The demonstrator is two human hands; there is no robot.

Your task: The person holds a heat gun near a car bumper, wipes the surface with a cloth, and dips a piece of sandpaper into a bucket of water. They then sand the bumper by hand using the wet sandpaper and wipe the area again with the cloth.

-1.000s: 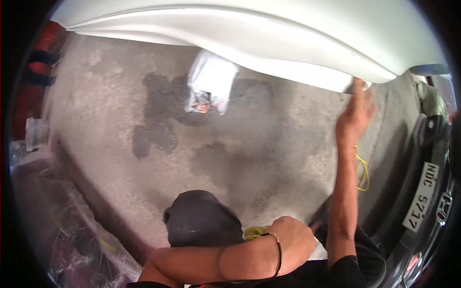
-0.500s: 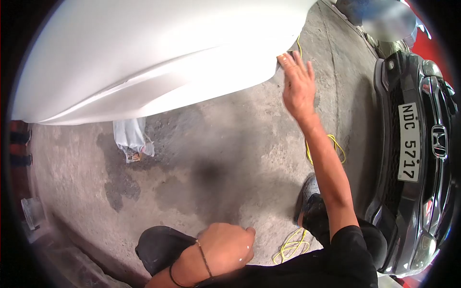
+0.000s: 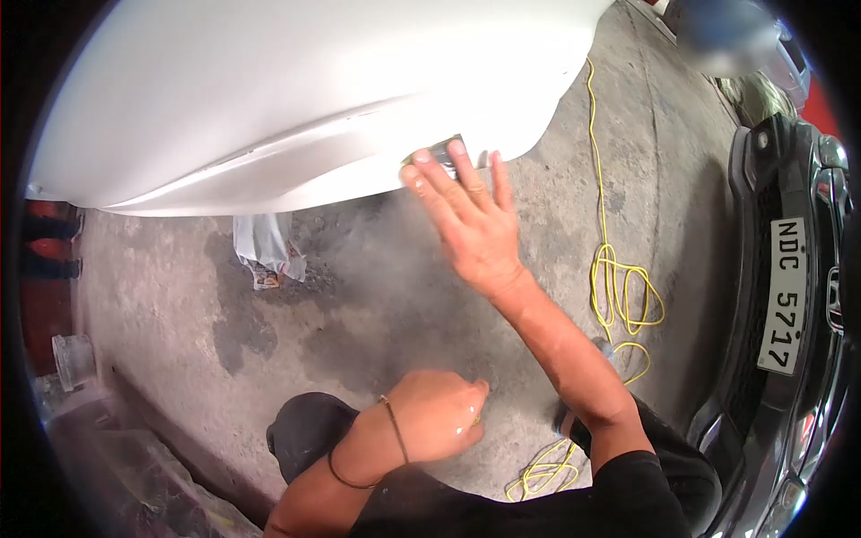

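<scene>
My right hand [image 3: 471, 220] reaches up with its fingers spread, holding a small dark sheet [image 3: 445, 154] flat against the lower edge of a glossy white curved panel [image 3: 269, 81]. The sheet lies under the fingertips. Lower down, my left hand [image 3: 432, 417] is curled closed beside my dark-clothed knee, with white specks on its skin. Whatever its fingers hold, if anything, is hidden. Two thin bands circle the left wrist.
A plastic bag [image 3: 262, 244] lies on the stained concrete floor [image 3: 359, 332] below the panel. A yellow cord [image 3: 603, 206] loops across the floor to the right. Beyond it stands a dark car front [image 3: 753, 278]. A translucent container [image 3: 73, 361] is at the left.
My right hand and the dark sheet have moved left along the panel's edge. The view has shifted, showing more of the yellow cord. My left hand stays closed.
</scene>
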